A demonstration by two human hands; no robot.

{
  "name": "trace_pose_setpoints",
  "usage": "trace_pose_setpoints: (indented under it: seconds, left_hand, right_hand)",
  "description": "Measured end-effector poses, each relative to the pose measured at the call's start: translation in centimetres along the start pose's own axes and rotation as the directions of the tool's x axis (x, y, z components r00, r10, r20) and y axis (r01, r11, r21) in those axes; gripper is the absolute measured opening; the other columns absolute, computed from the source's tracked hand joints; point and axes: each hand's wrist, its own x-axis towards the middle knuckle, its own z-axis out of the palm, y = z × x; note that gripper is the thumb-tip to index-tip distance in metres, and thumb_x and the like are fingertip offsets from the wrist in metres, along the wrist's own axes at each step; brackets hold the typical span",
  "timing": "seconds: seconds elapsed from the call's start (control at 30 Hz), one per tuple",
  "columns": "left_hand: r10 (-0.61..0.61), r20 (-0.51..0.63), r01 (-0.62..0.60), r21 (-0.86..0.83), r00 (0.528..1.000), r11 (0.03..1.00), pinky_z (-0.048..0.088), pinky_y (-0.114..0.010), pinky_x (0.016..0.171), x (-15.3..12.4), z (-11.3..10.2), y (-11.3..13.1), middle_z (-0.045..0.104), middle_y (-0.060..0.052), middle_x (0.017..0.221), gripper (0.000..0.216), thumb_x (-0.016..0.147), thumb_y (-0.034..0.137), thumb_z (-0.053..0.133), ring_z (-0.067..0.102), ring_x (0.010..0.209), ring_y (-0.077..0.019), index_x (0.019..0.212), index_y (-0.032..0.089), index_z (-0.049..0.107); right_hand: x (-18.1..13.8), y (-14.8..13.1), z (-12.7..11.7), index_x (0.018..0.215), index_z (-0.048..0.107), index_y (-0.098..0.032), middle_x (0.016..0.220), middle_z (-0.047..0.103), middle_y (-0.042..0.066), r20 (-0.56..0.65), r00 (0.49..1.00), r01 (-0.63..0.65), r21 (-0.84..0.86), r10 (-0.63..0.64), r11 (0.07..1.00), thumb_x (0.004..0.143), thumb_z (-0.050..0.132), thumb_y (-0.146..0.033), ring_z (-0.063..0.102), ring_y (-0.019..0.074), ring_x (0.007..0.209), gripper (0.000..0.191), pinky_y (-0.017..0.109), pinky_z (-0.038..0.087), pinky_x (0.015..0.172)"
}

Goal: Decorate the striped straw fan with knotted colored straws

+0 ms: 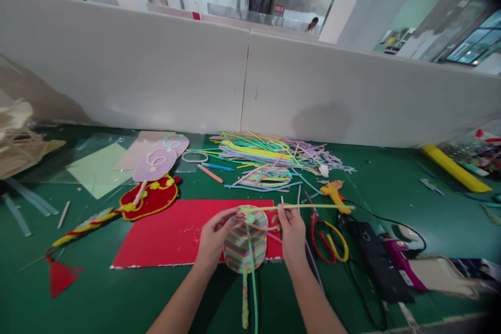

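My left hand (214, 237) is closed in a pinch at the left end of a yellow pipe cleaner (315, 206), over the top of a striped round fan (245, 253). My right hand (291, 229) pinches the same pipe cleaner farther right, and its free end sticks out past the fingers. The fan has pastel diagonal stripes and a twisted handle (245, 302) pointing towards me. A small mint-green coil (250, 218) sits near its upper middle. From there a long green pipe cleaner (252, 276) runs down beside the handle. A pinkish strand (261, 227) stretches between my hands.
A red board (168, 235) lies partly under the fan. Behind it is a pile of pipe cleaners (258, 151). Scissors (329, 240) and a yellow glue gun (334, 194) with a cord lie to the right. A red fan (151, 199) and purple discs (156, 163) lie left.
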Motion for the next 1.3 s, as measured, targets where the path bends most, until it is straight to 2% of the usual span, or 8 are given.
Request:
trace_pose_setpoints:
  seconds: [0.17,0.27,0.37,0.53,0.77,0.87,1.0,1.3]
  left_hand:
    - [-0.025,-0.054,0.022,-0.043,0.998,0.999,0.047,-0.028,0.073,0.2,0.3,-1.3,0.067,-0.007,0.08,0.029,0.061,0.034,0.069,0.062,0.078,-0.0188,0.081,0.014,0.064]
    - [0.031,-0.078,-0.042,-0.148,0.996,0.988,0.047,-0.027,0.069,0.5,0.6,-1.9,0.063,-0.004,0.07,0.026,0.058,0.036,0.071,0.059,0.07,-0.0159,0.069,0.014,0.063]
    - [0.081,0.015,-0.074,-0.262,0.997,0.962,0.046,-0.025,0.068,0.8,0.9,-1.7,0.059,-0.003,0.075,0.024,0.058,0.036,0.071,0.056,0.075,-0.0148,0.063,0.014,0.062]
    - [0.084,0.234,-0.006,-0.314,0.969,0.949,0.042,-0.022,0.06,1.4,0.8,-0.1,0.053,-0.002,0.077,0.024,0.057,0.032,0.072,0.051,0.071,-0.0124,0.06,0.014,0.058]
    - [0.205,0.383,-0.153,-0.161,0.901,0.975,0.039,-0.022,0.064,1.9,-0.3,2.0,0.051,-0.003,0.078,0.02,0.06,0.029,0.071,0.05,0.075,-0.0134,0.061,0.014,0.058]
    - [0.185,0.5,-0.252,0.07,0.846,0.965,0.04,-0.026,0.071,1.5,-0.3,3.2,0.052,-0.004,0.076,0.018,0.063,0.029,0.068,0.052,0.078,-0.0158,0.061,0.014,0.06]
    - [0.118,0.596,-0.407,0.378,0.794,0.832,0.04,-0.028,0.076,0.3,0.5,4.5,0.055,-0.005,0.078,0.011,0.068,0.026,0.063,0.052,0.081,-0.0169,0.064,0.016,0.063]
    - [0.217,0.666,-0.644,0.501,0.714,0.578,0.04,-0.025,0.069,-0.6,2.0,4.1,0.056,-0.004,0.08,0.007,0.072,0.018,0.056,0.052,0.079,-0.0167,0.072,0.019,0.063]
  right_hand:
    - [-0.9,1.1,-0.4,0.076,0.054,-0.017,0.057,0.057,-0.003,-0.003,0.999,-0.04,0.039,0.041,0.998,0.071,0.061,-0.041,0.047,0.0082,0.047,0.025,0.019,0.034,0.043]
    - [-1.0,1.4,-0.5,0.076,0.055,-0.016,0.062,0.059,0.0,0.02,0.998,-0.065,0.047,0.064,0.997,0.07,0.061,-0.042,0.046,0.0084,0.047,0.026,0.019,0.034,0.042]
    - [-0.5,1.1,-0.5,0.073,0.056,-0.016,0.058,0.056,-0.001,0.052,0.997,-0.064,0.045,0.061,0.997,0.071,0.061,-0.041,0.044,0.0078,0.046,0.026,0.019,0.033,0.041]
    - [0.7,0.0,-0.1,0.068,0.055,-0.017,0.055,0.052,-0.004,0.132,0.991,-0.047,0.144,0.028,0.988,0.07,0.063,-0.037,0.042,0.0061,0.045,0.021,0.018,0.032,0.042]
    - [0.1,-0.2,0.2,0.068,0.057,-0.017,0.058,0.051,-0.003,0.225,0.97,-0.14,0.204,0.093,0.969,0.068,0.064,-0.039,0.046,0.0079,0.049,0.023,0.019,0.038,0.042]
    - [0.2,-0.4,0.0,0.068,0.057,-0.016,0.058,0.053,-0.002,0.184,0.981,-0.099,0.188,0.063,0.977,0.068,0.063,-0.039,0.049,0.0089,0.051,0.024,0.02,0.041,0.045]
    - [0.7,-1.1,-0.4,0.069,0.058,-0.016,0.06,0.055,-0.002,0.162,0.986,-0.061,0.173,0.033,0.983,0.068,0.064,-0.038,0.052,0.0097,0.056,0.023,0.02,0.043,0.05]
    - [1.0,-1.7,-0.2,0.069,0.059,-0.016,0.061,0.057,-0.002,0.152,0.988,-0.063,0.194,0.033,0.979,0.067,0.064,-0.038,0.054,0.0101,0.055,0.023,0.021,0.044,0.05]
